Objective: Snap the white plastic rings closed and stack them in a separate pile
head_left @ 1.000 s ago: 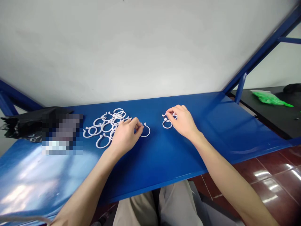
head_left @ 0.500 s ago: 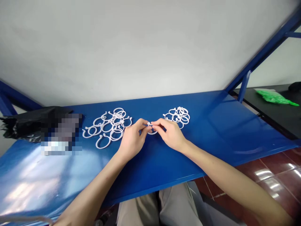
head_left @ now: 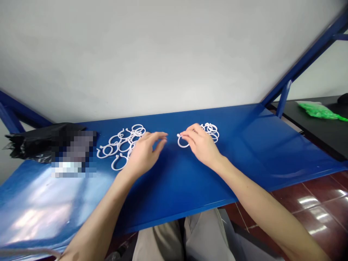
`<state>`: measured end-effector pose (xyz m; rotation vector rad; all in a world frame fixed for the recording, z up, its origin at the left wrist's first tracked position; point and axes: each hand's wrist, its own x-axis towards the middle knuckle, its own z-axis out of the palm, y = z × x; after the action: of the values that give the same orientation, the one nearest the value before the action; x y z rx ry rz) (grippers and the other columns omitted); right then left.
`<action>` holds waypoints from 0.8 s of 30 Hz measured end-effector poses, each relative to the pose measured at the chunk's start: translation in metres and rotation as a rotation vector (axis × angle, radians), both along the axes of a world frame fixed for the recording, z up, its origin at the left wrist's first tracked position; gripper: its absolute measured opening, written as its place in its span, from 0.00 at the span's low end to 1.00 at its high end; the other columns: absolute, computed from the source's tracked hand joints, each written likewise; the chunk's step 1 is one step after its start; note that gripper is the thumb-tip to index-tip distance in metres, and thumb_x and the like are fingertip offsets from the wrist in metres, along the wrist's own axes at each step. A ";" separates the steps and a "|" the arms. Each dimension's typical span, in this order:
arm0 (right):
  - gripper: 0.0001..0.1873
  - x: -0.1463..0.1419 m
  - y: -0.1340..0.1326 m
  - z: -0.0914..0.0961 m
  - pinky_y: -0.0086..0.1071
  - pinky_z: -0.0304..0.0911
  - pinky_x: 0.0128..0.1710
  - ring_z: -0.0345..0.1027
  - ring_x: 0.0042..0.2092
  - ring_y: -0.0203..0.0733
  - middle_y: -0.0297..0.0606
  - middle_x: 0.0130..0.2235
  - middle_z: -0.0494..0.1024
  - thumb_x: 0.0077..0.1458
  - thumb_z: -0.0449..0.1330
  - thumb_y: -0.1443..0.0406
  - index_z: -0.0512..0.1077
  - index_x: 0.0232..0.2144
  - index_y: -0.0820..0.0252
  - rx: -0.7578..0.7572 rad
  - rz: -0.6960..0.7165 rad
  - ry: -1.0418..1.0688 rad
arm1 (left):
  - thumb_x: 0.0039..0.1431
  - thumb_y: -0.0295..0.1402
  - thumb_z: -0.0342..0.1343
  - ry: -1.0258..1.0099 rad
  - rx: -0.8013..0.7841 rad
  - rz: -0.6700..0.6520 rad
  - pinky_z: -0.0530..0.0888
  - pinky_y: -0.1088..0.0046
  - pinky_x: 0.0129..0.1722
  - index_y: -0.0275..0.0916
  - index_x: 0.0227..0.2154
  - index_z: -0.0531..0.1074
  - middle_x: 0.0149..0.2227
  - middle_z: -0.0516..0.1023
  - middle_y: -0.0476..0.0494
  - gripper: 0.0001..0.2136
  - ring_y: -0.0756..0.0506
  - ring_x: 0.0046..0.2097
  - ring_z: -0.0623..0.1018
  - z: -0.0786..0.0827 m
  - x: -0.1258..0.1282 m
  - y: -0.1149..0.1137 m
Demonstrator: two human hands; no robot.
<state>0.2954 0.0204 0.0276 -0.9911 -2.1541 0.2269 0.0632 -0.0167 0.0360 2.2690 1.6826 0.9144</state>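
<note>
- Currently, bare right hand (head_left: 202, 146) is pinching a white, thin, round plastic-looking ring (head_left: 183, 146): fingers closed on it at its upper right, near the small knobbed end.
- The held ring is near mid-table, hanging toward the viewer side from the fingertips. Can't tell if its lower edge touches the surface. Fingers cover part of the loop, so can't tell how its ends sit.
- Bare left hand (head_left: 145, 150): fingers open, thumb apart from the rest, strip of blue visible in the gap. Fingertips point toward the held ring, well apart from it.
- Left hand overlaps the right edge of a loose pile of white knobbed-end rings (head_left: 124, 151) in view. Contact with the pile: can't tell. Several loops there overlap; the nearest one shows its two ends apart.
- Smaller cluster of white overlapping rings (head_left: 212, 132) sits just beyond the right hand, partly hidden by it.
- All of it is on a glossy blue table (head_left: 187, 185), backed by a plain off-white panel (head_left: 163, 61).
- Far left of the table: crumpled black plastic bag (head_left: 29, 141), next to a dark pixelated patch (head_left: 81, 145); can't identify what that is.
- Off to the right: black tabletop (head_left: 310, 125) carrying a bright green plastic packet (head_left: 317, 110), beyond the blue metal frame (head_left: 307, 65).
- Below: red-brown tiled floor (head_left: 315, 203).
</note>
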 end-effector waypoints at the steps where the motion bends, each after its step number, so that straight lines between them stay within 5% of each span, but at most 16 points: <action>1: 0.12 0.007 0.005 0.002 0.38 0.71 0.41 0.75 0.41 0.44 0.44 0.46 0.77 0.69 0.54 0.65 0.78 0.46 0.58 -0.021 -0.093 -0.035 | 0.67 0.33 0.47 0.079 0.058 0.075 0.72 0.60 0.52 0.43 0.49 0.75 0.46 0.82 0.40 0.14 0.39 0.49 0.77 -0.001 -0.008 0.003; 6: 0.11 0.041 0.028 0.008 0.42 0.69 0.40 0.72 0.41 0.48 0.43 0.41 0.79 0.66 0.56 0.68 0.79 0.42 0.58 -0.135 -0.378 -0.217 | 0.60 0.27 0.45 0.440 0.026 0.337 0.71 0.49 0.48 0.36 0.49 0.76 0.48 0.79 0.26 0.18 0.28 0.50 0.75 -0.018 -0.045 0.013; 11: 0.09 0.048 0.032 0.004 0.41 0.66 0.38 0.68 0.40 0.48 0.42 0.37 0.80 0.64 0.58 0.68 0.78 0.33 0.57 -0.162 -0.339 -0.294 | 0.64 0.35 0.46 0.470 -0.037 0.346 0.70 0.54 0.43 0.38 0.41 0.78 0.42 0.81 0.30 0.15 0.29 0.47 0.76 -0.019 -0.047 0.014; 19: 0.10 0.042 0.027 0.009 0.46 0.67 0.41 0.67 0.46 0.55 0.45 0.40 0.82 0.65 0.59 0.65 0.78 0.44 0.59 -0.154 -0.378 -0.243 | 0.68 0.38 0.45 0.408 0.097 0.465 0.67 0.55 0.44 0.40 0.39 0.79 0.43 0.82 0.33 0.17 0.31 0.48 0.75 -0.003 -0.037 0.007; 24: 0.10 0.027 0.018 0.010 0.47 0.68 0.43 0.67 0.47 0.55 0.44 0.40 0.81 0.66 0.58 0.63 0.78 0.44 0.57 -0.071 -0.271 -0.162 | 0.70 0.41 0.44 0.321 0.219 0.524 0.66 0.55 0.47 0.44 0.41 0.78 0.37 0.83 0.37 0.16 0.34 0.47 0.75 0.002 -0.036 0.003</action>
<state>0.3225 0.0382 0.0373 -1.3688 -2.1373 0.0950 0.0277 -0.0141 0.0385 2.2373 2.5110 0.8951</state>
